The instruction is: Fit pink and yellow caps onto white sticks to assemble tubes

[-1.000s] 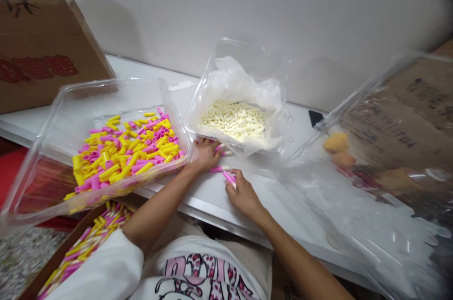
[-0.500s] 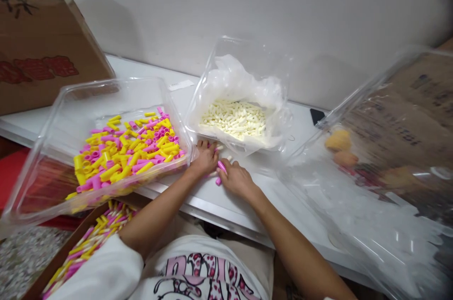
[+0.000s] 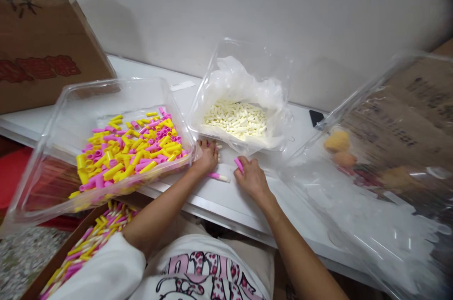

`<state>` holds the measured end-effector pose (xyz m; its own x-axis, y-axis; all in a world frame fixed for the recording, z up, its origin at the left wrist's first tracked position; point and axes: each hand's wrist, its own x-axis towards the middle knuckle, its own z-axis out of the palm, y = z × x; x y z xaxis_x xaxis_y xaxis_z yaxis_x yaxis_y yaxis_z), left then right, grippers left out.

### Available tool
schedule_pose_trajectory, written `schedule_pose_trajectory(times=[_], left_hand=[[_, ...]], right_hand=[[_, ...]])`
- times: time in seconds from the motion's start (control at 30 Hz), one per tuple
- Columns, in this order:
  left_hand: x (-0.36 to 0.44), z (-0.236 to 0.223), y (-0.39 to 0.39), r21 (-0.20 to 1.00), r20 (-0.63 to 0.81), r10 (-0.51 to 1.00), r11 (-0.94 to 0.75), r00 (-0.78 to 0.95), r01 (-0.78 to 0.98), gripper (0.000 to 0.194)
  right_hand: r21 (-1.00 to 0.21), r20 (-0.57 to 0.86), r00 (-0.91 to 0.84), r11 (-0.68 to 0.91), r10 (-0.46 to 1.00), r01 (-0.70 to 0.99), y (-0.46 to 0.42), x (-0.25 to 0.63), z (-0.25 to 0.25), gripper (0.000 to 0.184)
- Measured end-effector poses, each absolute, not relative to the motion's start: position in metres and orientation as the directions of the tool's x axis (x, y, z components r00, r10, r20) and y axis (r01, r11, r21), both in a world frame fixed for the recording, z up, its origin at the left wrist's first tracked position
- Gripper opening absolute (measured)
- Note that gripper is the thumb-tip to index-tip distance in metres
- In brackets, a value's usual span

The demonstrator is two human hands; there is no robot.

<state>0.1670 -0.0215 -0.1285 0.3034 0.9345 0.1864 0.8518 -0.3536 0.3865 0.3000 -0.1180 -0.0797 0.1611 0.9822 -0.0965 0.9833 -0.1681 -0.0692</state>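
My right hand (image 3: 252,177) is closed around a pink plastic tube (image 3: 239,164), one end sticking out past the thumb and fingers. To its left, my left hand (image 3: 207,154) curls low over the table, small pink and cream-white pieces showing at its fingertips; the fingers partly hide them. Between the hands a pink tube with a white end (image 3: 219,177) lies on the white table. Left of my left hand, a clear plastic bin (image 3: 193,149) holds loose pink and yellow tubes. Behind the hands stands a clear bin lined with a plastic bag (image 3: 230,66), with cream-white sticks (image 3: 235,118) inside.
A cardboard box (image 3: 42,36) stands at the back left. Below the table edge, another box holds pink, yellow and white sticks (image 3: 88,245). A large clear bin (image 3: 339,196) with whitish translucent pieces is at the right. A dark flat object (image 3: 316,117) lies near the wall.
My right hand has moved right, away from my left hand, with a pink tube in it. A white-ended pink tube now lies visible between them. My left hand has barely moved.
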Motion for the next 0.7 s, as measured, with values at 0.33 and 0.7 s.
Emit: schedule_pose_trajectory(times=[0.33, 0.7], left_hand=[[0.164, -0.123, -0.02, 0.403, 0.163, 0.951, -0.306, 0.262, 0.863, 0.042], [0.165, -0.114, -0.028, 0.455, 0.12, 0.975, -0.221, 0.187, 0.863, 0.04]], right_hand=[[-0.18, -0.153, -0.099, 0.071, 0.983, 0.981, -0.119, 0.275, -0.095, 0.02], [-0.824, -0.294, 0.425, -0.452, 0.856, 0.342, -0.113, 0.281, -0.111, 0.056]])
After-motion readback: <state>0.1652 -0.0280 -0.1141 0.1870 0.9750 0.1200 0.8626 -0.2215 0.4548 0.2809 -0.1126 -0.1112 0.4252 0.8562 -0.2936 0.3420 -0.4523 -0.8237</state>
